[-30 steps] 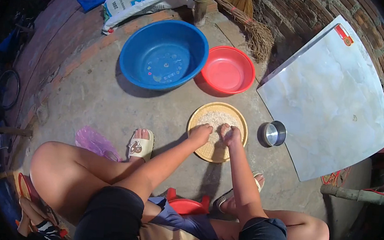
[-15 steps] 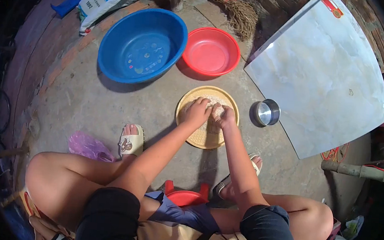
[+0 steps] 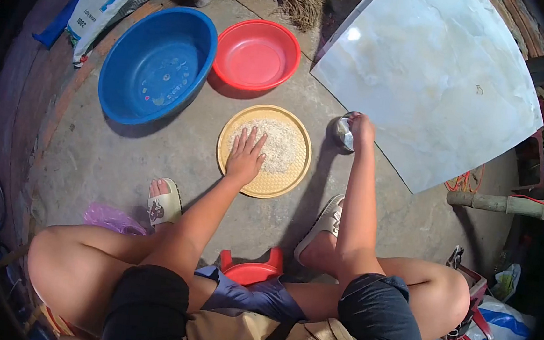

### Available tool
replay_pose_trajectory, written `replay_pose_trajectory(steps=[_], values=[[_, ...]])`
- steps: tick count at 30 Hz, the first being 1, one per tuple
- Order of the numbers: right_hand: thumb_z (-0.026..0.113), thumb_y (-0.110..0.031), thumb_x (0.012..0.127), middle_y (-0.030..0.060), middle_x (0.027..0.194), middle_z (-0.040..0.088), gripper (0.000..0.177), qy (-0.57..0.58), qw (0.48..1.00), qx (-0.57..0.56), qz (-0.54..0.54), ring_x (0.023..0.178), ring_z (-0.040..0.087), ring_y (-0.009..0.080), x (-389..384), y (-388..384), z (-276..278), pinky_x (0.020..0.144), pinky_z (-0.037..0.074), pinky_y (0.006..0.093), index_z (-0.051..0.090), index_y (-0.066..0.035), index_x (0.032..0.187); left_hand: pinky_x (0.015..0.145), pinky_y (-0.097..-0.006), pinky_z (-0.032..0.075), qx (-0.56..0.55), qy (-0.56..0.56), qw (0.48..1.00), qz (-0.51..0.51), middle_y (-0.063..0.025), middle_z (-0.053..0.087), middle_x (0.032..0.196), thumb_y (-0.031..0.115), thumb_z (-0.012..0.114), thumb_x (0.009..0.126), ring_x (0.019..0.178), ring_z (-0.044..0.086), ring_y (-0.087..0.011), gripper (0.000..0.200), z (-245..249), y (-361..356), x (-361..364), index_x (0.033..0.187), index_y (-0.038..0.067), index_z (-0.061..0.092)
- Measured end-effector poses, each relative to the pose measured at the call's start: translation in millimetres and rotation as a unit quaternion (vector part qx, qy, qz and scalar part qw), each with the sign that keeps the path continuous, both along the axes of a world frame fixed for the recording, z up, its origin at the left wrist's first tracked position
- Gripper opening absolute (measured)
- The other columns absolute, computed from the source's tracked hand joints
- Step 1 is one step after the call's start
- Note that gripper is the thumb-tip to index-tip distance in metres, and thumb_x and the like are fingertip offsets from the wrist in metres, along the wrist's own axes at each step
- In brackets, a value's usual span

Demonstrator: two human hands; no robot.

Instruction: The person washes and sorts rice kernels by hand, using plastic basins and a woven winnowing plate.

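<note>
My left hand (image 3: 246, 157) lies flat with its fingers spread on a heap of pale rice-like grains (image 3: 279, 144). The grains are spread over a round yellow woven-pattern tray (image 3: 269, 186) on the floor. To the right, my right hand (image 3: 362, 130) is closed on the near-right rim of a small shiny metal bowl (image 3: 342, 134); part of that rim is hidden behind the fingers. The bowl is beside the corner of the large white marbled panel (image 3: 432, 87).
A big blue basin (image 3: 114, 81) and a smaller red basin (image 3: 227, 54) are beyond the tray. Between my legs is a red plastic stool (image 3: 251, 272). A purple plastic bag (image 3: 113, 218) lies by my left foot, and a bamboo pole (image 3: 506, 204) juts in at right.
My right hand has left the grains and moved right to the metal bowl. My left hand has flattened out on the grains. The whole view has shifted a little.
</note>
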State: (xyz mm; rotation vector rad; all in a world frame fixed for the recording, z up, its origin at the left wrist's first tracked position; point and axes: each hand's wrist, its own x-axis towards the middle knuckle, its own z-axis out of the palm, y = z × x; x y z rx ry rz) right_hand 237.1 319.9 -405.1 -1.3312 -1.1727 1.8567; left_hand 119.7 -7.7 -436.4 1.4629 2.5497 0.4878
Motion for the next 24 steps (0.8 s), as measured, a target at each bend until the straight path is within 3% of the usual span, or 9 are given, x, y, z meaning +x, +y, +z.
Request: replay_pose_trajectory(steps=[1, 2, 4, 8, 12, 18, 20, 22, 24], values=[[0.043, -0.026, 0.085, 0.0149, 0.078, 0.058, 0.030, -0.291, 0.931, 0.191, 0.106, 0.076, 0.058, 0.0293, 9.3, -0.4, 3.8, 0.071, 0.046, 0.0403, 0.059, -0.001, 0.085, 0.107, -0.0460, 0.013, -0.002, 0.009, 1.000, 0.002, -0.0135, 0.014, 0.144, 0.030, 0.046, 0.087, 0.132, 0.012, -0.0352, 0.054, -0.7, 0.1, 0.1, 0.136, 0.017, 0.028], [0.043, -0.026, 0.085, 0.0149, 0.078, 0.058, 0.030, -0.292, 0.931, 0.191, 0.107, 0.076, 0.058, 0.0293, 11.4, -6.6, 2.4, 0.071, 0.046, 0.0403, 0.059, -0.001, 0.085, 0.107, -0.0459, 0.013, -0.006, 0.018, 1.000, 0.005, -0.0131, 0.014, 0.144, 0.031, 0.044, 0.087, 0.132, 0.012, -0.0350, 0.053, -1.6, 0.1, -0.1, 0.136, 0.017, 0.028], [0.046, -0.028, 0.083, 0.0177, 0.086, 0.059, 0.033, -0.499, 0.760, 0.386, 0.157, 0.082, 0.057, 0.0338, 7.2, -32.4, 3.1, 0.074, 0.042, 0.0465, 0.059, -0.001, 0.096, 0.107, -0.0458, 0.012, -0.007, 0.020, 1.000, 0.009, -0.0128, 0.016, 0.144, 0.032, 0.042, 0.088, 0.132, 0.012, -0.0345, 0.051, -2.3, -1.1, 0.2, 0.136, 0.017, 0.029], [0.054, -0.016, 0.075, 0.0177, 0.099, 0.055, 0.029, -0.332, 0.702, 0.628, 0.042, 0.092, 0.053, 0.0342, -24.9, -104.1, 16.0, 0.079, 0.039, 0.0492, 0.056, -0.003, 0.101, 0.107, -0.0465, 0.013, -0.006, 0.017, 1.000, 0.007, -0.0129, 0.017, 0.143, 0.032, 0.042, 0.088, 0.132, 0.013, -0.0347, 0.051, -1.3, -0.1, -0.1, 0.135, 0.017, 0.029], [0.058, -0.008, 0.070, 0.0158, 0.093, 0.054, 0.025, -0.233, 0.734, 0.584, 0.256, 0.087, 0.051, 0.0326, -48.1, -160.1, -3.1, 0.076, 0.041, 0.0438, 0.055, -0.002, 0.095, 0.107, -0.0447, 0.016, 0.018, 0.023, 1.000, 0.007, -0.0132, 0.024, 0.141, 0.029, 0.041, 0.089, 0.131, 0.019, -0.0338, 0.049, -0.6, -1.3, -1.9, 0.135, 0.016, 0.031], [0.056, -0.006, 0.071, 0.0178, 0.087, 0.053, 0.018, -0.163, 0.735, 0.566, 0.336, 0.086, 0.050, 0.0356, -39.0, -194.3, -15.0, 0.075, 0.042, 0.0421, 0.054, 0.000, 0.087, 0.102, -0.0395, 0.026, 0.134, -0.005, 0.990, 0.052, -0.0112, 0.042, 0.130, 0.017, 0.048, 0.082, 0.121, 0.037, -0.0280, 0.041, 7.2, -10.8, -22.1, 0.123, 0.010, 0.045], [0.057, -0.011, 0.075, 0.0162, 0.085, 0.054, 0.015, -0.163, 0.736, 0.598, 0.273, 0.079, 0.052, 0.0317, -36.6, -188.2, -19.1, 0.070, 0.043, 0.0393, 0.052, 0.000, 0.084, 0.100, -0.0408, 0.028, 0.151, 0.021, 0.986, 0.065, -0.0111, 0.043, 0.128, 0.013, 0.050, 0.079, 0.119, 0.039, -0.0269, 0.040, 9.9, -15.7, -27.9, 0.119, 0.008, 0.047], [0.057, -0.021, 0.082, 0.0121, 0.084, 0.055, 0.021, -0.147, 0.909, 0.390, 0.028, 0.070, 0.053, 0.0251, -33.1, -176.1, -23.6, 0.065, 0.043, 0.0356, 0.053, -0.001, 0.082, 0.101, -0.0406, 0.027, 0.120, 0.027, 0.988, 0.089, -0.0119, 0.043, 0.128, 0.013, 0.050, 0.080, 0.120, 0.038, -0.0267, 0.040, 6.1, -22.0, -32.9, 0.120, 0.008, 0.047], [0.053, -0.036, 0.086, 0.0113, 0.086, 0.054, 0.035, -0.184, 0.938, 0.203, -0.212, 0.064, 0.051, 0.0213, -31.2, -147.2, -46.3, 0.060, 0.043, 0.0354, 0.049, -0.001, 0.092, 0.102, -0.0427, 0.026, 0.097, 0.013, 0.992, 0.077, -0.0122, 0.041, 0.131, 0.014, 0.048, 0.082, 0.120, 0.038, -0.0290, 0.044, 0.3, -27.8, -34.0, 0.125, 0.011, 0.044]])
